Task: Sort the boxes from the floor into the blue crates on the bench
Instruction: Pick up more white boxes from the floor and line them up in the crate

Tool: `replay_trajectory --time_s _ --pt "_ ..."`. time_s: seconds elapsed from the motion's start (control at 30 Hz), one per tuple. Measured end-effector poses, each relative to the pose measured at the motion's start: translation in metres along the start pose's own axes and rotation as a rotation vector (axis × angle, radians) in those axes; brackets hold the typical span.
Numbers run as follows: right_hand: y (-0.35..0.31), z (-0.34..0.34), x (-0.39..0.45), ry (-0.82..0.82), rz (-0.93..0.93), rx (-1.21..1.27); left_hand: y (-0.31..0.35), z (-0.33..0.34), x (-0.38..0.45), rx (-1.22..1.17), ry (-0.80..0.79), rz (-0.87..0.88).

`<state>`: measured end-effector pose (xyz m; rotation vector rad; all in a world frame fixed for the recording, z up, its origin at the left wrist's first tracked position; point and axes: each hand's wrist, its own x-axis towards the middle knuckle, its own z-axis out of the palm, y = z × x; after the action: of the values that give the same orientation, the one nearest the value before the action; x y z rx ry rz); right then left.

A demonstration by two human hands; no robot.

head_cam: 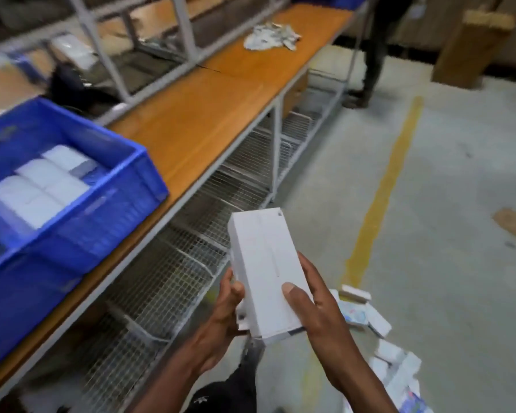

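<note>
In the head view, the likeliest trouble is a slip: the white box (265, 272) is long and smooth, it is held only at its near end, and most of its length sticks out unsupported toward the bench (191, 126), so a quick swing to the left could lever it out of the fingers and send it onto the floor or against the wire shelving (167, 263) below the bench top. A second risk, as I judge it, is a bad landing in the blue crate (81, 222): the white boxes in the crate (39, 189) lie packed flat in rows, and a box dropped in crooked could ride up on them or knock the rows askew. The view is also motion-blurred on the crate side, so the free space in there is hard to read. The left hand (221, 311) cups the box's near left corner from below with curled fingers, thumb up along the edge. The right hand (313, 305) grips the right side, thumb pressed flat on the top face and fingers wrapped beneath. Both hands are clamped on the box, which tilts away in front of the body, above the floor and beside the bench, well short of the crate. More boxes on the floor (385, 347) lie scattered at lower right.
</note>
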<state>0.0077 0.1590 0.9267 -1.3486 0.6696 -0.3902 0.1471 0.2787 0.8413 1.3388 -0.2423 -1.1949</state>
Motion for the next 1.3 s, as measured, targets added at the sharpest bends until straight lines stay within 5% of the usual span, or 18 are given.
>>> replay_trajectory --time_s 0.4,0.8,1.03,1.3 --pt "-0.039 0.138 0.045 -0.509 0.016 -0.023 0.032 -0.105 -0.076 -0.337 0.459 0.234" --pt "-0.124 0.319 0.182 -0.738 -0.107 0.031 0.22 -0.258 -0.084 -0.034 0.645 0.462" --pt "-0.135 0.393 0.296 -0.745 -0.041 -0.046 0.313 -0.34 -0.041 0.139 0.703 0.401" --pt "-0.105 0.432 0.402 -0.769 0.358 -0.172 0.337 -0.401 0.031 0.273 0.701 0.149"
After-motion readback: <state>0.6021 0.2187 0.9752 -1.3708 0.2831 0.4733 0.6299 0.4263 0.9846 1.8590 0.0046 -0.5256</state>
